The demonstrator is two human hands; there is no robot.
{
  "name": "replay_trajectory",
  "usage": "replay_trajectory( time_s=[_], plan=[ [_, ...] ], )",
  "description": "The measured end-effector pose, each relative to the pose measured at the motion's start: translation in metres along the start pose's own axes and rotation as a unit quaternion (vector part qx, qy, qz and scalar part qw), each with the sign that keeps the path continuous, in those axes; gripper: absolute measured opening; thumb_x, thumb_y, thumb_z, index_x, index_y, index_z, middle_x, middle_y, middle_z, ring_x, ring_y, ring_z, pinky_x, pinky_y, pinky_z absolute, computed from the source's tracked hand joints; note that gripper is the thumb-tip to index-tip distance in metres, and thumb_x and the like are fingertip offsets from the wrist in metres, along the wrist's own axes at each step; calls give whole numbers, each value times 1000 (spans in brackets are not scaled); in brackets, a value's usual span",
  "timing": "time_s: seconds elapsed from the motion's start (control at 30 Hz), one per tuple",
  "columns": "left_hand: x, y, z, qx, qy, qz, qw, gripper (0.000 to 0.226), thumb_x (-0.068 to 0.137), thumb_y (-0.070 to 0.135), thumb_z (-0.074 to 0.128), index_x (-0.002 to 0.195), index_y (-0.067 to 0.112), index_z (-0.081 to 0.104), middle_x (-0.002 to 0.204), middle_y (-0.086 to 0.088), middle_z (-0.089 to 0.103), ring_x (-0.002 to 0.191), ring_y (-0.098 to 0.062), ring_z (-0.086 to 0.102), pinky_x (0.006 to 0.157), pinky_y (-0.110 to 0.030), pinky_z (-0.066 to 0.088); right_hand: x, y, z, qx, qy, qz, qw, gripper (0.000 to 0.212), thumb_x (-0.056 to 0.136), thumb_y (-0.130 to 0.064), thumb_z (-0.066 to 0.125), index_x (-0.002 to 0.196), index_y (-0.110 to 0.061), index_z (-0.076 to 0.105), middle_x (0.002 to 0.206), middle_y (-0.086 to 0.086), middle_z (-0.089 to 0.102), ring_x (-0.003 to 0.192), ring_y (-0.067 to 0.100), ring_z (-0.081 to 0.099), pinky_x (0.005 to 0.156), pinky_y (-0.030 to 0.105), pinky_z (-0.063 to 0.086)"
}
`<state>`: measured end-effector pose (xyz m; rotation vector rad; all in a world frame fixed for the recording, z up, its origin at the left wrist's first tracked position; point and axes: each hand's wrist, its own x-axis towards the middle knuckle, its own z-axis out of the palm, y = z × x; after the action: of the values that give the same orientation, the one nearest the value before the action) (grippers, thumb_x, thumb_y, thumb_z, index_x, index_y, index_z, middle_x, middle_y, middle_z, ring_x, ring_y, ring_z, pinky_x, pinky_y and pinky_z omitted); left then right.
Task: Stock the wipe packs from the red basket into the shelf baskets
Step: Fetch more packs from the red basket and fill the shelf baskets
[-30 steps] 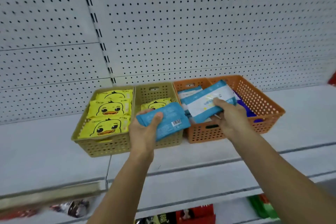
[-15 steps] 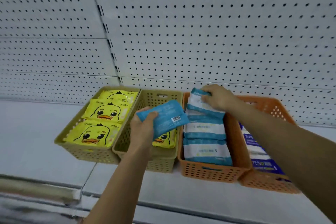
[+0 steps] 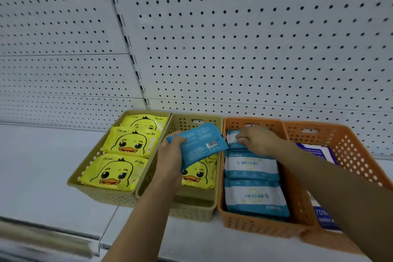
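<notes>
Blue wipe pack (image 3: 197, 144): barcode side up, tilted, held in the left grip (image 3: 170, 153) over the second tan basket (image 3: 191, 212).
Rear striped pack (image 3: 232, 141): blue-and-white, at the back of the left orange basket (image 3: 261, 225), under the curled fingers of the right grip (image 3: 260, 140).
Front striped packs (image 3: 251, 165): two, lying flat in the same basket.
Duck packs (image 3: 129, 142): yellow; three fill the first tan basket (image 3: 106, 197), one lies in the second.

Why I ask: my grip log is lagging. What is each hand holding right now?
Left hand: grips the blue barcode pack.
Right hand: grips the rear white-and-blue pack in the orange basket.
</notes>
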<state>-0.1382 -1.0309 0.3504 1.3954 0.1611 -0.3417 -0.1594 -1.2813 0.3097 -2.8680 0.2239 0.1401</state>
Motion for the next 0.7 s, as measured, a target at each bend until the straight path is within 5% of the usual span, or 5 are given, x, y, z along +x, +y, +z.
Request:
replay_trajectory(
  time_s=[0.07,0.2,0.4,0.53,0.7],
  plan=[
    [0,3,6,-8,-15,-1,1000,16,94,12,51,100,24,60,110,-8,62,99,-28,62,86,-47,51,-11,0,-6,87,47,2,995,44,96,-33,52,139,-26,46,142,-4,47,129,18,44,107,37,37],
    [2,5,24,-14,-68,4,998,21,96,6,48,110,20,56,114,-8,56,93,-24,61,70,-37,55,-46,-29,-21,102,170,-175,964,82,78,-30,74,146,-34,28,153,-7,28,139,13,27,111,33,28],
    [-13,0,46,21,-177,-19,984,26,101,23,45,114,5,60,112,-17,66,94,-28,68,71,-36,57,-79,-33,-29,109,275,-175,939,32,84,-23,63,115,-30,65,109,-10,67,98,9,61,81,37,50],
    [-26,-14,31,252,-210,111,938,34,101,43,38,112,22,63,106,6,71,102,-8,64,77,-26,49,-102,-19,-30,283,181,-17,942,27,84,-32,69,99,-47,52,108,-11,65,96,6,62,71,40,57],
    [-42,-34,-4,445,-363,226,787,44,87,57,58,126,45,42,129,33,42,122,17,35,97,-6,35,-112,-12,-6,219,11,42,975,23,86,-34,68,107,-32,58,120,-9,58,113,7,53,94,39,49]
  ],
)
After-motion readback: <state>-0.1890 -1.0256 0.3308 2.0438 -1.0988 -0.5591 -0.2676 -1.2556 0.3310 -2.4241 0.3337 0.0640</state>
